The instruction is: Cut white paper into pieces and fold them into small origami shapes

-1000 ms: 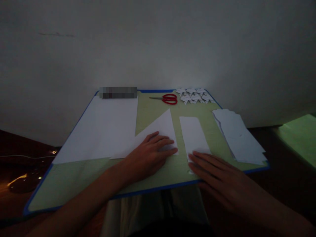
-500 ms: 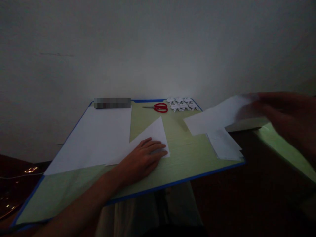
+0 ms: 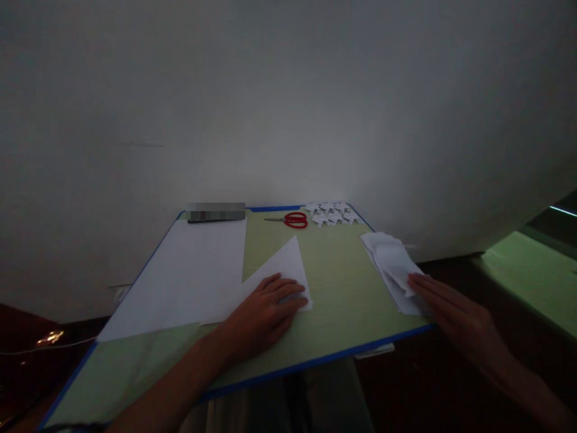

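Note:
My left hand point(image 3: 270, 307) lies flat with fingers spread on a folded, triangular sheet of white paper point(image 3: 288, 261), whose point faces the back of the table. At the right edge, my right hand point(image 3: 455, 313) has its fingers stretched out and close together, the fingertips touching the top piece of a stack of white paper pieces point(image 3: 392, 258). That top piece is slightly bent and lies askew over the others. My right thumb is hidden. Large white sheets point(image 3: 193, 270) cover the left part of the table, partly under the triangular sheet.
The green tabletop point(image 3: 336, 288) has a blue rim. Red-handled scissors point(image 3: 295, 220) lie near the back edge. Several small folded white paper shapes point(image 3: 333, 213) stand in rows at the back right. A blurred-out dark object point(image 3: 216, 211) sits at the back left, against the wall point(image 3: 288, 120).
My right hand has come down and left, bringing the raised paper piece onto the stack. My left hand stays on the triangular sheet. The view has tilted up slightly.

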The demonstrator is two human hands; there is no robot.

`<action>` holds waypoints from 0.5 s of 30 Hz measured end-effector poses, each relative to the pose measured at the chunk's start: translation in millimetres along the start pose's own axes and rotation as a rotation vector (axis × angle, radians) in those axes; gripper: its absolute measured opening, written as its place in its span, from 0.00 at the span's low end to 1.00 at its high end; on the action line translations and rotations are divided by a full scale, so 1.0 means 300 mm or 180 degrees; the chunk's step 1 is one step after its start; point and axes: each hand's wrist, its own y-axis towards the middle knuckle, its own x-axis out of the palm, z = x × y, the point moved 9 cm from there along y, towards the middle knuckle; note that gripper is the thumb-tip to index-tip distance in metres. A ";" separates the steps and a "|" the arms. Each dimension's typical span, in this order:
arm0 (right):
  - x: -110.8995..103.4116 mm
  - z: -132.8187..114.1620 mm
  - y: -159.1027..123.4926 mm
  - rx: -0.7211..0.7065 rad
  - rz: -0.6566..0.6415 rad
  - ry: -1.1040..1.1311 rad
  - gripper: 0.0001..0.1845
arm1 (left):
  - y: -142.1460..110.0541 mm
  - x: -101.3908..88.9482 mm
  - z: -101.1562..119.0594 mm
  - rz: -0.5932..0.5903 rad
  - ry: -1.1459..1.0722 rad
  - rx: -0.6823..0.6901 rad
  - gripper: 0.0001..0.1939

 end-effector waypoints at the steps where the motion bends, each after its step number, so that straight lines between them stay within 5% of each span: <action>1: 0.028 0.006 -0.026 0.0016 -0.0018 0.0010 0.38 | 0.000 -0.002 0.001 0.0007 -0.0001 -0.0004 0.21; 4: 0.062 0.019 -0.075 0.0035 0.0001 0.0031 0.35 | 0.000 -0.006 0.002 0.0001 0.0034 -0.0055 0.22; 8: 0.014 -0.003 -0.045 0.0026 0.0112 0.0005 0.31 | 0.007 -0.021 0.013 0.0024 0.0085 -0.0039 0.23; 12: -0.040 -0.008 0.184 0.0388 0.0439 0.0000 0.18 | 0.012 -0.035 0.032 0.0033 0.0158 -0.0016 0.21; 15: 0.154 -0.060 0.474 0.0395 -0.0588 0.0151 0.20 | 0.009 -0.026 0.037 -0.0035 0.0353 -0.0025 0.22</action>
